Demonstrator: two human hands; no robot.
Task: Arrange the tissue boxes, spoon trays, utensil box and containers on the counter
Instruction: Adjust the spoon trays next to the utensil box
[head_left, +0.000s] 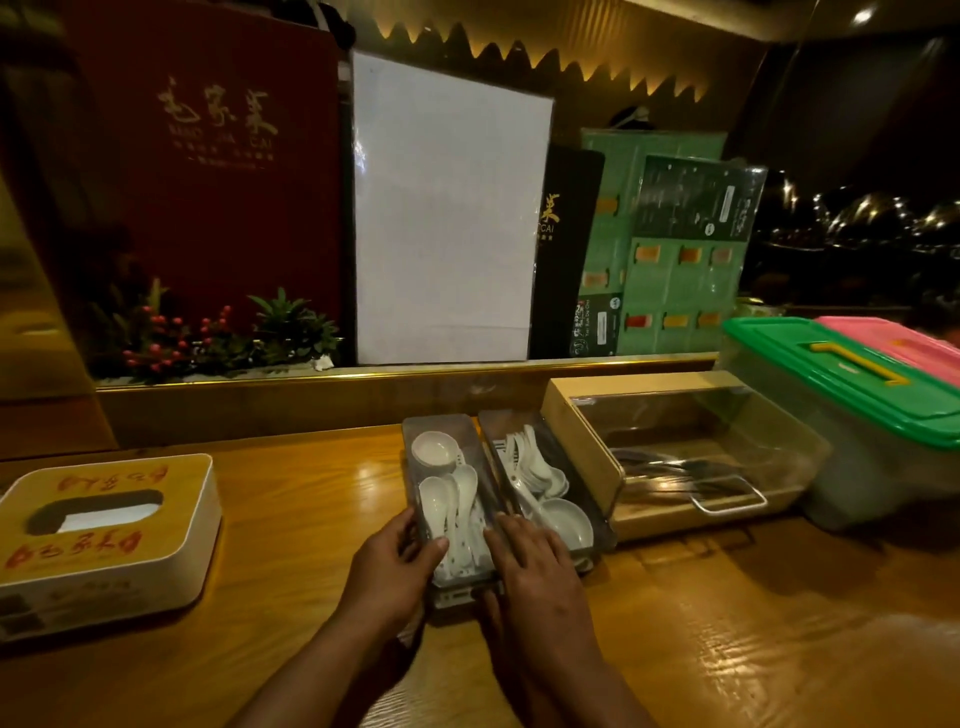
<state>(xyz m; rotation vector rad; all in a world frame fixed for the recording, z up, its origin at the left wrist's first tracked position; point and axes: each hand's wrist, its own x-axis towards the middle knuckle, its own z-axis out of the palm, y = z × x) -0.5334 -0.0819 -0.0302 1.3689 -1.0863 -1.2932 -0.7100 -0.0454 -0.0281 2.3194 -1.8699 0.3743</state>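
Two clear spoon trays with white spoons and small dishes stand side by side on the wooden counter. My left hand grips the near left edge of the left spoon tray. On its near right edge lies my right hand, fingers between it and the right spoon tray. Right of them is the utensil box, with a wooden frame, a clear lid and metal cutlery inside. A clear container with a green lid stands at far right. At far left rests a tissue box.
A pink lid lies on the green one. Behind the counter's raised ledge stand a red menu, a white board, green menu cards and a red-berried plant.
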